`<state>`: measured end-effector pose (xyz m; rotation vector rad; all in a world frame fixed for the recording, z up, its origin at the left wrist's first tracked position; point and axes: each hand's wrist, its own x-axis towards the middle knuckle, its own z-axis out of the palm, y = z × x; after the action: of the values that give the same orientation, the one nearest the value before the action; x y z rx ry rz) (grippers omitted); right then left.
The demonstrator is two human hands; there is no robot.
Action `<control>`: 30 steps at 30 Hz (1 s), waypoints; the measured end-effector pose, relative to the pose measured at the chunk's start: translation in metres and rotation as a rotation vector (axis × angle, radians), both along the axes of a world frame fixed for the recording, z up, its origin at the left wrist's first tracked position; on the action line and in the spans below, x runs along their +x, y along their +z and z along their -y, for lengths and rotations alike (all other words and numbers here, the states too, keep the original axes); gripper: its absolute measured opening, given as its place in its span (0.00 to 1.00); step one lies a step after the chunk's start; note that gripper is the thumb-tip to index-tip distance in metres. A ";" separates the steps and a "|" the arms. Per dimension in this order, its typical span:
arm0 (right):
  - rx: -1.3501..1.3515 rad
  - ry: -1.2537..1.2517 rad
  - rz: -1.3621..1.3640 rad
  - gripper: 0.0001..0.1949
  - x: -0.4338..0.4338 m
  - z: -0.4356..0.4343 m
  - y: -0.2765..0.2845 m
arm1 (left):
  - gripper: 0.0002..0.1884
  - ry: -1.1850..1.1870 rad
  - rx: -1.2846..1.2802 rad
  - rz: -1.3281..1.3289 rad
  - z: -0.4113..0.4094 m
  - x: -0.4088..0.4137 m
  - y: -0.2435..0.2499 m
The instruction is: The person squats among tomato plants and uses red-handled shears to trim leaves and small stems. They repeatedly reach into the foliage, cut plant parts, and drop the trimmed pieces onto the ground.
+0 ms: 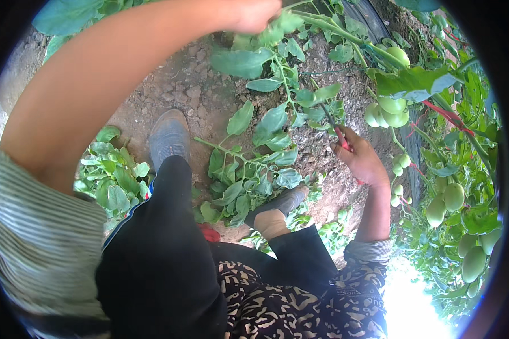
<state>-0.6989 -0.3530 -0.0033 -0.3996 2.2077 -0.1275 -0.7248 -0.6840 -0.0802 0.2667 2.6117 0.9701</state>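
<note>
My left hand [256, 15], slightly blurred at the top edge, is closed around a leafy tomato shoot [282, 27] beside a thick green stem [335, 27]. My right hand [362, 159] grips a red-handled cutting tool [343, 140]. Its narrow dark blade points up and left, close to some tomato leaves [318, 95]; whether it touches them I cannot tell. Just right of the tool hangs a cluster of green tomatoes [392, 112]. Between my hands a leafy side branch [284, 80] droops over the soil.
Cut tomato foliage [246, 169] lies on the bare soil [174, 84] between my shoes [169, 135], with another leafy heap [116, 178] at the left. Tomato plants with red ties [449, 116] line the right side. Black plastic film [367, 19] runs beneath the stems.
</note>
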 end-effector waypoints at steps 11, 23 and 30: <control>-0.630 -0.781 0.595 0.25 0.003 0.084 -0.017 | 0.06 -0.596 -0.551 0.679 0.073 0.198 -0.019; -0.417 -0.498 0.031 0.24 -0.005 0.093 -0.003 | 0.07 -0.258 -0.467 -0.030 0.058 0.163 0.024; -0.803 -1.171 0.762 0.29 -0.008 0.114 -0.051 | 0.12 -0.351 -0.511 -0.149 0.052 0.155 -0.044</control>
<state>-0.7070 -0.4668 -0.0541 0.5168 1.2763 -1.5246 -0.5696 -0.7363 -0.1242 0.6512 2.7037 0.1616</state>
